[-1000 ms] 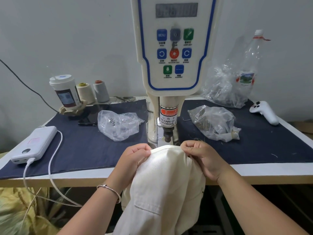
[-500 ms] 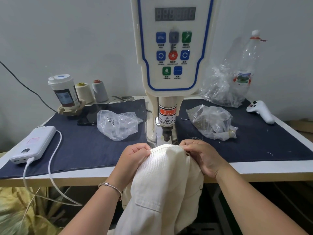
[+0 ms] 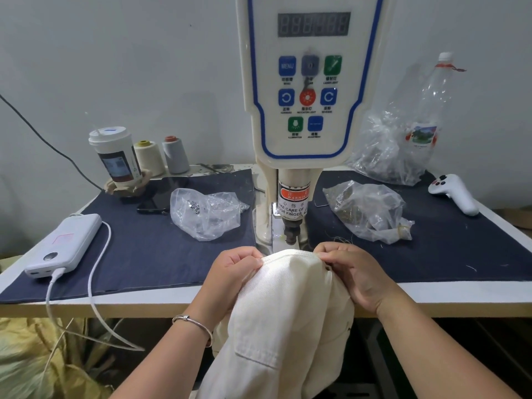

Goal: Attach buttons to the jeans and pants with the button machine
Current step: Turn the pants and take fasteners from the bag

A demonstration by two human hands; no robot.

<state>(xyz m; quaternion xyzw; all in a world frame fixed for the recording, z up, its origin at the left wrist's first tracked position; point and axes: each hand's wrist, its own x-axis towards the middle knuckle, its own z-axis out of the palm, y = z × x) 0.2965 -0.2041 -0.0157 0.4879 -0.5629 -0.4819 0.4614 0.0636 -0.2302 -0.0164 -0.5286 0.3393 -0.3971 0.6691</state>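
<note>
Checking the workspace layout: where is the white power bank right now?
In the head view the white power bank lies at the table's left edge on the dark blue cloth, left of the clear plastic bag, its cable trailing off the front.

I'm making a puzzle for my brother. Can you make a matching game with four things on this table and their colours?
Things:
1. power bank
2. thread cone next to the cup
3. table mat
4. MENU button

Colours:
A. dark navy
B. cream with a yellow top
C. white
D. blue

Pairs: 1-C, 2-B, 3-A, 4-D
</note>
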